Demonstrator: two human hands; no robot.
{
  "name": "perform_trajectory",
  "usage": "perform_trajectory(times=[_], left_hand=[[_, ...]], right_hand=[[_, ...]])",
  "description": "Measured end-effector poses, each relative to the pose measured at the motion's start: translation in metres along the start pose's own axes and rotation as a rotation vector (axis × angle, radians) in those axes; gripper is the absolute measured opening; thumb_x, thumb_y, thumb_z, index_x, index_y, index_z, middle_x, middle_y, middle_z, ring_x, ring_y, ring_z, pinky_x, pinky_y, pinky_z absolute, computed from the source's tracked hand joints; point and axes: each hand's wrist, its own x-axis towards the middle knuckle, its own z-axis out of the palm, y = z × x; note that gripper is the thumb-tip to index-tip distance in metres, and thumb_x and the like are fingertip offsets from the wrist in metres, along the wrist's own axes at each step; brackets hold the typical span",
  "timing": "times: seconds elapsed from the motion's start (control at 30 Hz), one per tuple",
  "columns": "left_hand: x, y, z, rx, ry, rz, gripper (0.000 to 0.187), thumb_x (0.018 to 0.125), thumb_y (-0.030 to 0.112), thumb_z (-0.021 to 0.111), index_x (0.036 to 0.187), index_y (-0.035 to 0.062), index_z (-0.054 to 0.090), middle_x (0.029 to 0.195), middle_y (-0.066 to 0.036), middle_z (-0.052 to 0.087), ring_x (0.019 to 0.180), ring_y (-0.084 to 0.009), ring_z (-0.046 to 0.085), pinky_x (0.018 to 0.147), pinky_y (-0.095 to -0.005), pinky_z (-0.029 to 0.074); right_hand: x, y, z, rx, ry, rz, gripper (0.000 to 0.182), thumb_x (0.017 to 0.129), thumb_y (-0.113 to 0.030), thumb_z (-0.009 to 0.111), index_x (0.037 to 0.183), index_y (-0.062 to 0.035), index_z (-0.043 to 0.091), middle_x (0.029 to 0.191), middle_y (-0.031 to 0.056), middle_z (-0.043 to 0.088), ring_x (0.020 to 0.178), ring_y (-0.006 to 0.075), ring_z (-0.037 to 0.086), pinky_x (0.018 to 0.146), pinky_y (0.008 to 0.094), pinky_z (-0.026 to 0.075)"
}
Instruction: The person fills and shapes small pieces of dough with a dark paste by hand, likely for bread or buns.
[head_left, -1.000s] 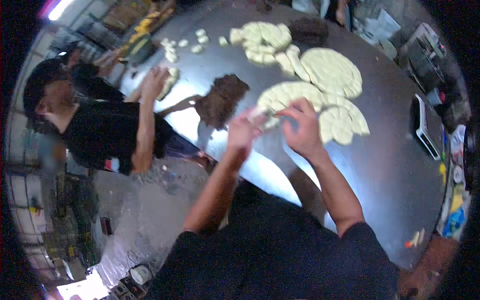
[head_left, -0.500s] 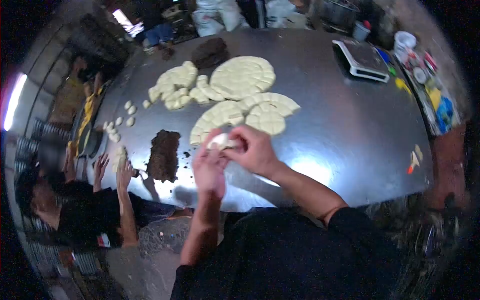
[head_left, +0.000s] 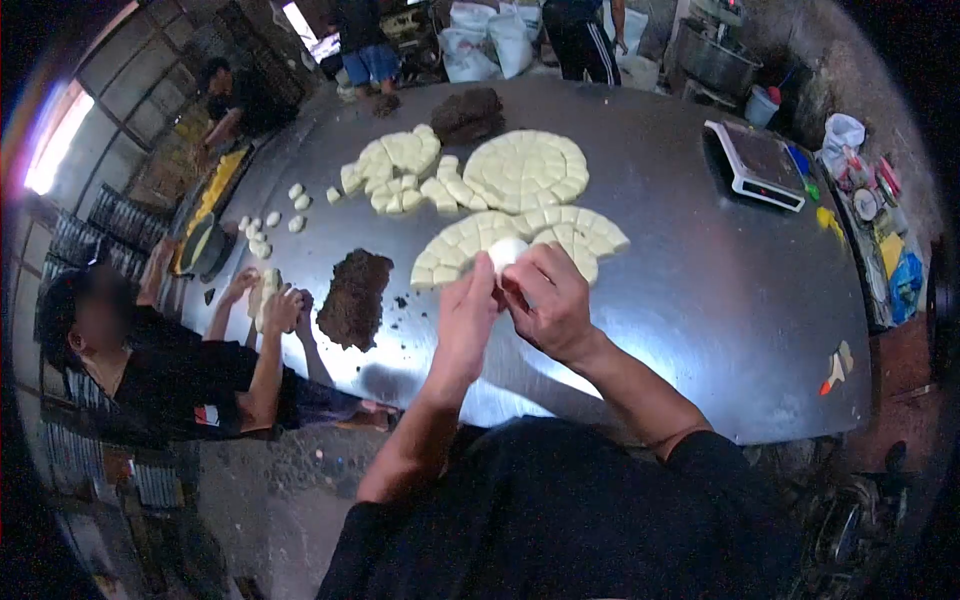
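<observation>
Above the metal table, a small white dough ball (head_left: 507,251) is held between my two hands. My left hand (head_left: 468,318) is closed around its left side, and my right hand (head_left: 553,305) pinches it from the right with bent fingers. The undersides of the ball and some fingertips are hidden. Just behind my hands lie flat dough sheets scored into pieces: a fan-shaped one (head_left: 455,243) and a round one (head_left: 527,168). To the left sits a crumbly dark brown block (head_left: 355,300), with loose crumbs beside it.
A co-worker's hands (head_left: 285,308) press a strip of dough at the left edge, near small dough balls (head_left: 258,247). Another brown mass (head_left: 468,115) lies at the back. A digital scale (head_left: 760,168) stands back right; an orange-tipped tool (head_left: 834,370) lies at the right.
The view has shifted, so the table appears further right and lower. My hands have turned more upright around the dough, which now looks rounder and shows above my fingers.
</observation>
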Motion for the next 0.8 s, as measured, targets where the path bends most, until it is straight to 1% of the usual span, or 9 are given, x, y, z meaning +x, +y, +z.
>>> perform_trajectory(times=[0.07, 0.17, 0.3, 0.4, 0.43, 0.57, 0.67, 0.73, 0.8], left_hand=[[-0.004, 0.0, -0.001, 0.342, 0.089, 0.254, 0.03, 0.099, 0.023, 0.049, 0.082, 0.0021, 0.061, 0.071, 0.003, 0.057, 0.061, -0.0035, 0.047, 0.055, -0.0203, 0.037], [-0.003, 0.006, 0.002, 0.267, 0.039, 0.341, 0.029, 0.1, 0.021, 0.047, 0.091, 0.0004, 0.065, 0.079, 0.0, 0.063, 0.06, -0.0026, 0.051, 0.054, -0.0185, 0.036], [0.0, 0.004, -0.003, 0.256, -0.095, 0.142, 0.029, 0.1, 0.022, 0.045, 0.096, 0.0002, 0.064, 0.076, 0.003, 0.058, 0.063, -0.0025, 0.046, 0.053, -0.0186, 0.033], [-0.002, 0.004, -0.002, 0.64, -0.104, 0.353, 0.03, 0.101, 0.021, 0.043, 0.1, -0.0006, 0.063, 0.074, 0.003, 0.055, 0.063, -0.0036, 0.044, 0.053, -0.0188, 0.032], [0.0, 0.007, -0.005, 0.549, -0.113, 0.289, 0.027, 0.1, 0.017, 0.044, 0.106, -0.0021, 0.062, 0.076, 0.0, 0.058, 0.064, -0.005, 0.047, 0.056, -0.019, 0.036], [0.012, -0.01, -0.04, 0.706, -0.061, 0.267, 0.016, 0.093, 0.002, 0.049, 0.104, -0.0048, 0.059, 0.076, -0.009, 0.063, 0.063, -0.0098, 0.057, 0.057, -0.0251, 0.046], [0.012, -0.047, -0.094, 0.943, 0.138, 0.219, 0.012, 0.091, 0.003, 0.052, 0.098, -0.0031, 0.059, 0.075, -0.012, 0.066, 0.064, -0.0131, 0.062, 0.059, -0.0263, 0.048], [0.018, -0.087, -0.144, 0.988, 0.141, 0.048, 0.008, 0.088, 0.004, 0.056, 0.093, -0.0015, 0.059, 0.075, -0.013, 0.067, 0.066, -0.0176, 0.066, 0.059, -0.0284, 0.05], [0.019, -0.124, -0.175, 1.304, -0.129, 0.078, 0.009, 0.087, 0.005, 0.056, 0.093, -0.0013, 0.06, 0.072, -0.013, 0.067, 0.063, -0.0185, 0.065, 0.058, -0.0299, 0.051]], right_hand=[[-0.003, -0.009, -0.003, -0.009, -0.025, -0.023, 0.024, 0.066, 0.0, 0.072, 0.085, -0.0041, 0.06, 0.082, 0.0056, 0.057, 0.077, 0.0231, 0.058, 0.066, 0.0326, 0.049], [-0.006, -0.011, -0.005, 0.103, 0.058, 0.054, 0.02, 0.069, -0.004, 0.07, 0.086, -0.0066, 0.06, 0.086, 0.0078, 0.056, 0.081, 0.0264, 0.058, 0.071, 0.0362, 0.047], [-0.006, 0.0, 0.0, 0.242, 0.009, 0.339, 0.026, 0.068, -0.001, 0.074, 0.09, -0.0047, 0.062, 0.084, 0.0058, 0.058, 0.075, 0.0208, 0.058, 0.064, 0.0312, 0.048], [-0.011, -0.001, 0.003, -0.047, 0.053, -0.056, 0.028, 0.068, 0.001, 0.07, 0.095, -0.0033, 0.063, 0.089, 0.0083, 0.056, 0.08, 0.026, 0.055, 0.072, 0.0368, 0.047], [-0.015, -0.011, 0.002, 0.012, -0.013, 0.035, 0.029, 0.067, 0.003, 0.067, 0.095, -0.0033, 0.065, 0.098, 0.0114, 0.058, 0.089, 0.0292, 0.056, 0.079, 0.0381, 0.046], [-0.051, -0.015, -0.013, 0.264, -0.191, 0.193, 0.024, 0.066, 0.001, 0.064, 0.09, -0.0023, 0.067, 0.115, 0.0124, 0.059, 0.088, 0.0268, 0.06, 0.075, 0.0351, 0.049], [-0.08, -0.011, -0.054, 0.109, -0.259, 0.247, 0.022, 0.069, 0.003, 0.064, 0.09, -0.0014, 0.066, 0.114, 0.0142, 0.06, 0.079, 0.0223, 0.062, 0.067, 0.0305, 0.052], [-0.1, -0.01, -0.08, 0.048, -0.356, 0.327, 0.022, 0.071, 0.004, 0.063, 0.092, -0.0004, 0.067, 0.111, 0.0148, 0.06, 0.075, 0.0213, 0.063, 0.064, 0.0298, 0.051], [-0.125, -0.013, -0.09, 0.024, -0.403, 0.497, 0.02, 0.073, 0.004, 0.062, 0.091, 0.0001, 0.068, 0.109, 0.0148, 0.06, 0.075, 0.0201, 0.063, 0.065, 0.0286, 0.05]])
